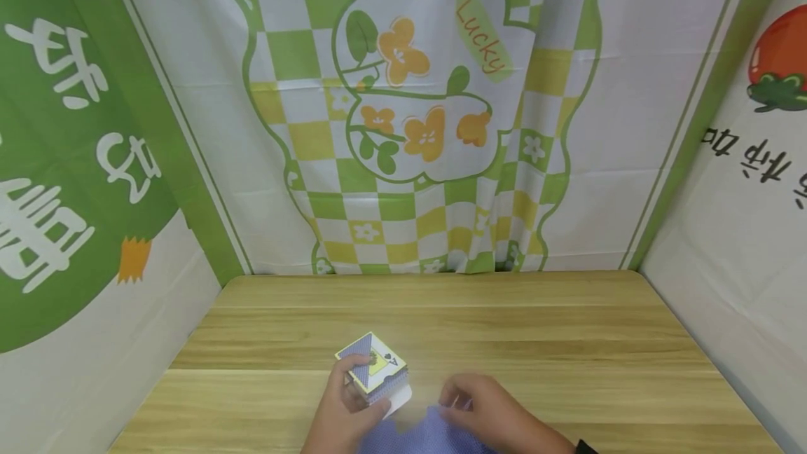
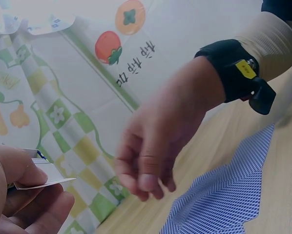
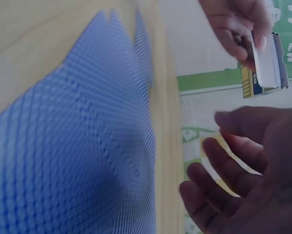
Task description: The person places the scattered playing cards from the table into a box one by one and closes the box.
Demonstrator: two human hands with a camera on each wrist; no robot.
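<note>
A playing-card box (image 1: 378,366) with an ace of spades and a blue lattice on its face is held tilted above the table. My left hand (image 1: 340,412) grips it by the sides, thumb near the end where a white flap (image 3: 265,66) sticks out. My right hand (image 1: 485,408) hovers to the right with loosely bent fingers, and the wrist views show nothing held in it. Below and between the hands lies a blue-and-white lattice-patterned spread (image 2: 219,195) with jagged, cornered edges. Whether it is loose cards or one sheet I cannot tell.
The wood-grain table (image 1: 441,328) has rounded far corners. A green and yellow checked curtain (image 1: 435,223) hangs behind it, with printed cloth walls (image 1: 725,216) at both sides. A dark band (image 2: 226,68) with a small device sits on the right wrist.
</note>
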